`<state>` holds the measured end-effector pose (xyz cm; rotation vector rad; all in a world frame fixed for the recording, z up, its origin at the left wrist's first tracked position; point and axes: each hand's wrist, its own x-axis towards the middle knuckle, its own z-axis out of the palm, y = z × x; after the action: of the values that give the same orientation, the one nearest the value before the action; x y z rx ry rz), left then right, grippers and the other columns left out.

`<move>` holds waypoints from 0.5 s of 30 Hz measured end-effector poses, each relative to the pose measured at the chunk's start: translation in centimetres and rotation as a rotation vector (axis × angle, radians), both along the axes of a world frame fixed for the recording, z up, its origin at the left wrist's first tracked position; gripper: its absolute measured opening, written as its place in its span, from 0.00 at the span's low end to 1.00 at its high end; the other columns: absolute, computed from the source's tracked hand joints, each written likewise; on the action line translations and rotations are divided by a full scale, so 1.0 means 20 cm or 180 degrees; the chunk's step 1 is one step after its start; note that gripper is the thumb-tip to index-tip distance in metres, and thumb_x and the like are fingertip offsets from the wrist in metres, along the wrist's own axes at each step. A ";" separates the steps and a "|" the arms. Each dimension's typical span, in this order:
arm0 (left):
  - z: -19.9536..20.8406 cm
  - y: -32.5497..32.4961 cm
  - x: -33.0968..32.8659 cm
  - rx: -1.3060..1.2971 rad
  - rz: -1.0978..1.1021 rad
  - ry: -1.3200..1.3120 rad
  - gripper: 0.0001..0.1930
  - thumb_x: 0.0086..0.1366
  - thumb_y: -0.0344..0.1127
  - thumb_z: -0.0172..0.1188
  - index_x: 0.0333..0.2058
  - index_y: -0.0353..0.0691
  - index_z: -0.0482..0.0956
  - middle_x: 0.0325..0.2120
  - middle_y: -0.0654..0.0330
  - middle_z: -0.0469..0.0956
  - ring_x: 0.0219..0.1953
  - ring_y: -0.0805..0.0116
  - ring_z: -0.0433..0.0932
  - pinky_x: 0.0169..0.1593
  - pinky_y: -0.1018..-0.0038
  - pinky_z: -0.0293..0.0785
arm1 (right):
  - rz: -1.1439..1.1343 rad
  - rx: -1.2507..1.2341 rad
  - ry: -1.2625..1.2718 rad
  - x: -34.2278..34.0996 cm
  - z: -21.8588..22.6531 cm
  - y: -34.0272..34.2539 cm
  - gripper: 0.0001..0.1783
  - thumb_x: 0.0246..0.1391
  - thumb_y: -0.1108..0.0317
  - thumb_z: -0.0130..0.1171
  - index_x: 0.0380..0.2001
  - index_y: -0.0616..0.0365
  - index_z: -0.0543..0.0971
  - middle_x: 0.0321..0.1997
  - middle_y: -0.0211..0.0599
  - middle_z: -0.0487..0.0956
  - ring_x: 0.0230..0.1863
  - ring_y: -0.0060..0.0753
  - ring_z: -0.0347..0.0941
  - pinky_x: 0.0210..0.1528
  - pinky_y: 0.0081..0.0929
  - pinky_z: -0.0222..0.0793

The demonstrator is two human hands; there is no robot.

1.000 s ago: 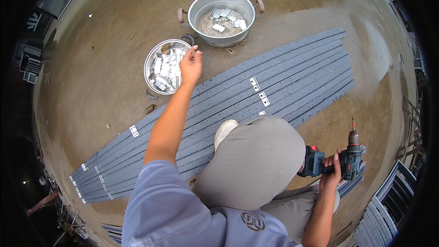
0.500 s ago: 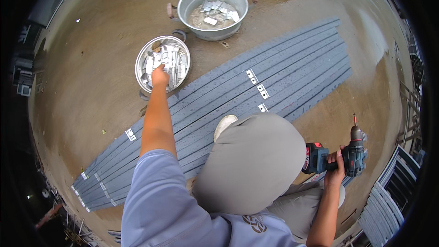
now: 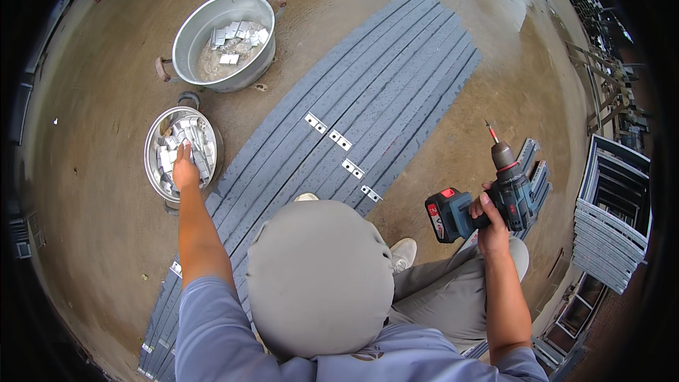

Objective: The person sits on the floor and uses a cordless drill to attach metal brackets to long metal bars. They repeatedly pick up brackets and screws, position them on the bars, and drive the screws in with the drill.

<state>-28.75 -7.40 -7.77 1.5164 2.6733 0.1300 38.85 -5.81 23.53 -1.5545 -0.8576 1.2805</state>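
Observation:
My right hand [image 3: 491, 221] is wrapped round the grip of a cordless drill [image 3: 515, 194], whose red-tipped bit points up and away. At the left, my left hand [image 3: 185, 168] reaches into a small metal pot [image 3: 150, 163] full of silvery metal pieces [image 3: 201, 143]. Its fingers stretch out over the pieces, and their tips touch them. Long grey slats [image 3: 368, 92] lie side by side in front of me, partly hidden by my knee. Several small white metal plates with dark holes [image 3: 340, 140] rest across the slats in a slanting row.
Beyond the small pot stands a larger metal pot [image 3: 185, 42] with brown-wrapped handles and a few pieces in it. Grey metal frames [image 3: 601, 240] are stacked at the right. Wet brown ground [image 3: 99, 191] surrounds the slats.
The view has swung, so the pots and slats sit farther left. My left hand stays at the small pot. The drill, still in my right hand, appears higher and farther left.

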 end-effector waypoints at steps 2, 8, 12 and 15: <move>0.03 0.00 0.01 -0.0355 0.0043 -0.0308 0.30 0.66 0.22 0.49 0.66 0.55 0.74 0.64 0.61 0.74 0.56 0.53 0.81 0.57 0.59 0.78 | 0.0072 -0.0040 -0.0012 -0.01 0.01 0.00 0.21 0.60 0.66 0.67 0.53 0.60 0.72 0.26 0.29 0.70 0.28 0.26 0.68 0.38 0.28 0.66; 0.12 0.05 0.02 -0.0818 0.0078 -0.0186 0.38 0.64 0.20 0.52 0.71 0.62 0.65 0.65 0.62 0.73 0.56 0.53 0.81 0.55 0.58 0.79 | 0.0079 -0.0182 -0.0015 0.00 0.02 0.00 0.21 0.60 0.66 0.66 0.53 0.59 0.72 0.26 0.28 0.69 0.28 0.26 0.67 0.39 0.29 0.65; 0.17 0.09 -0.01 -0.1017 -0.0015 -0.0059 0.38 0.61 0.24 0.61 0.69 0.61 0.67 0.59 0.62 0.75 0.55 0.53 0.81 0.54 0.56 0.79 | 0.0041 -0.0173 0.0019 0.00 0.02 0.00 0.20 0.60 0.66 0.66 0.52 0.58 0.73 0.26 0.27 0.68 0.28 0.26 0.66 0.39 0.29 0.65; 0.17 0.08 -0.05 -0.0857 -0.0163 0.0000 0.33 0.58 0.29 0.68 0.64 0.55 0.73 0.54 0.58 0.75 0.50 0.52 0.82 0.52 0.56 0.79 | 0.0028 -0.0120 -0.0034 0.00 0.01 0.01 0.20 0.60 0.66 0.67 0.52 0.58 0.73 0.26 0.27 0.69 0.28 0.26 0.67 0.39 0.28 0.65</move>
<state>-29.72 -5.85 -4.39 1.4958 2.5235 -0.2237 38.89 -5.66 23.79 -1.5902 -0.8522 1.3024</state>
